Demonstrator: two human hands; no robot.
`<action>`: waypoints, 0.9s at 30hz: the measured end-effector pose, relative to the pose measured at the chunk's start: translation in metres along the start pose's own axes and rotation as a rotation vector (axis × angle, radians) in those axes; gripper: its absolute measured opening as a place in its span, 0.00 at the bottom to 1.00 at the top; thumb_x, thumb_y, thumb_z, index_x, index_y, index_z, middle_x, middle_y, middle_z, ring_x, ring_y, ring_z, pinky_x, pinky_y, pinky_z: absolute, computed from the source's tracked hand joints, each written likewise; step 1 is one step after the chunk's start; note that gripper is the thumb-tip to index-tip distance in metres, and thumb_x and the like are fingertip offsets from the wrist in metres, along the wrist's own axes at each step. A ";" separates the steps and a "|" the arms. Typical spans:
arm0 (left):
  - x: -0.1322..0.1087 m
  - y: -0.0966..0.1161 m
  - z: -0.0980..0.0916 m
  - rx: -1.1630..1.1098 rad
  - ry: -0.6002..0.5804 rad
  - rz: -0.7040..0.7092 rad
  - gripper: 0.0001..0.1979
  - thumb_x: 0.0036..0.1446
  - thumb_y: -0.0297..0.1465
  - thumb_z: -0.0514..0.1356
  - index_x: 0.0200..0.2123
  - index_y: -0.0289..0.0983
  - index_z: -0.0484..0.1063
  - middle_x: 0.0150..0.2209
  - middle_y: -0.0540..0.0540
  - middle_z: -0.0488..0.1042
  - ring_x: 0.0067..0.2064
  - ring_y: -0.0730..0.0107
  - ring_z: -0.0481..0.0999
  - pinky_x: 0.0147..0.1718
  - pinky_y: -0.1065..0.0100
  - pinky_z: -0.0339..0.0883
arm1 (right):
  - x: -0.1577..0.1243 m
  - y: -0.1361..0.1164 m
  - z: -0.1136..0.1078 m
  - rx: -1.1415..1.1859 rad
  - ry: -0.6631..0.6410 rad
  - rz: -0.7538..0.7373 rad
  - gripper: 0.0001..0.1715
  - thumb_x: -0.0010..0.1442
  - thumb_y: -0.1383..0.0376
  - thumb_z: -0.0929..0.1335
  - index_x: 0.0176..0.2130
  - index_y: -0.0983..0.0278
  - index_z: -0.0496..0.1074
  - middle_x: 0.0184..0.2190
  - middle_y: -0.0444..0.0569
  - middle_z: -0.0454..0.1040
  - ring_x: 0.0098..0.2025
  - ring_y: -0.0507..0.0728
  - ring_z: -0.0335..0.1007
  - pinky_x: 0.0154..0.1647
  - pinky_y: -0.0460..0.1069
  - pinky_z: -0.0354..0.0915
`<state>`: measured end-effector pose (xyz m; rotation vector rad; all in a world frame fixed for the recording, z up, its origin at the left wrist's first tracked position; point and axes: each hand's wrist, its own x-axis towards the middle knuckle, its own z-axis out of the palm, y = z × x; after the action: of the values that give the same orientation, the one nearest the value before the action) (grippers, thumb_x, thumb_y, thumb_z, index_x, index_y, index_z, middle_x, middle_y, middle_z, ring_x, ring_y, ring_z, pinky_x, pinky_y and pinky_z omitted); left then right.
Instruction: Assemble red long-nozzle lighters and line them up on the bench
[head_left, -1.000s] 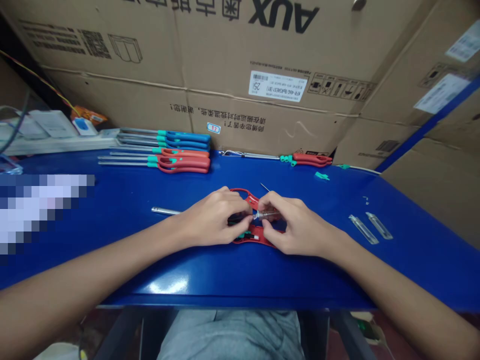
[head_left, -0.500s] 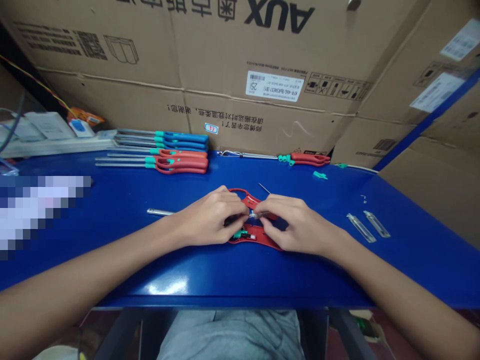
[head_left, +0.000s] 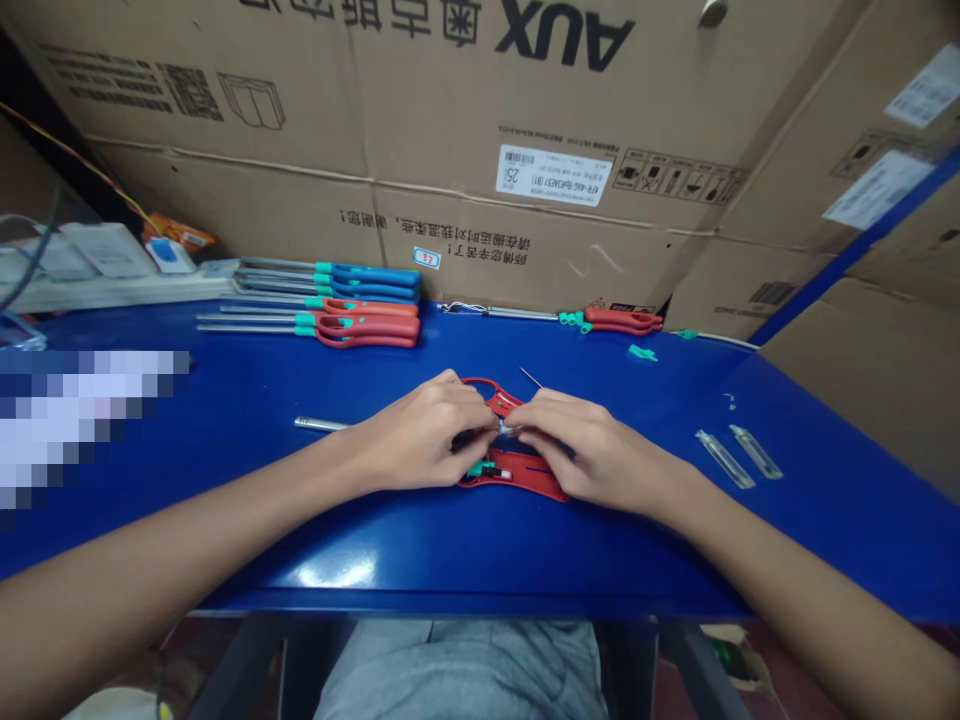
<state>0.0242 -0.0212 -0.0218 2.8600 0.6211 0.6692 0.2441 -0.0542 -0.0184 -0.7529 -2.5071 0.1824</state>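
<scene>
A red plastic lighter handle shell point(head_left: 525, 476) lies open on the blue table point(head_left: 480, 545) in front of me, with a green trigger piece and small inner parts showing in it. My left hand point(head_left: 424, 435) rests on its left end, fingers curled and pinching a small part. My right hand point(head_left: 592, 450) covers its right end, fingertips pinched on a small clear metal-tipped part point(head_left: 510, 429) where both hands meet. A metal tube point(head_left: 321, 424) sticks out to the left from under my left hand.
Finished long lighters point(head_left: 352, 300) with blue and red handles are stacked at the back left. One red lighter point(head_left: 600, 319) lies at the back right, a green piece point(head_left: 643, 352) near it. Two clear parts point(head_left: 739, 455) lie at right. Cardboard boxes point(head_left: 525, 130) wall the back.
My right hand's fingers have closed in toward my left hand over the handle shell, and the small clear part is now mostly hidden between the fingertips.
</scene>
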 end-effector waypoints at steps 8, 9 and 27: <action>0.000 0.001 0.000 -0.001 0.008 0.049 0.11 0.61 0.26 0.53 0.28 0.34 0.72 0.26 0.48 0.73 0.30 0.71 0.69 0.36 0.66 0.59 | -0.001 0.001 0.002 -0.006 -0.012 0.023 0.15 0.63 0.76 0.60 0.47 0.67 0.69 0.36 0.54 0.74 0.38 0.57 0.69 0.38 0.53 0.69; 0.000 0.001 0.000 0.000 0.009 0.051 0.11 0.61 0.26 0.53 0.28 0.34 0.72 0.26 0.48 0.73 0.30 0.71 0.69 0.36 0.66 0.59 | -0.001 0.001 0.003 -0.009 -0.012 0.026 0.15 0.64 0.76 0.60 0.47 0.67 0.69 0.36 0.54 0.74 0.38 0.57 0.69 0.38 0.53 0.69; 0.001 0.003 -0.002 -0.050 0.029 0.005 0.10 0.61 0.25 0.53 0.30 0.34 0.73 0.26 0.49 0.73 0.28 0.73 0.68 0.36 0.67 0.60 | 0.000 -0.001 0.001 -0.053 0.003 0.042 0.12 0.66 0.73 0.60 0.46 0.67 0.69 0.33 0.52 0.74 0.35 0.56 0.69 0.36 0.50 0.68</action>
<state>0.0252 -0.0238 -0.0186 2.8118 0.5934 0.7173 0.2428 -0.0546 -0.0191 -0.8273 -2.5032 0.1296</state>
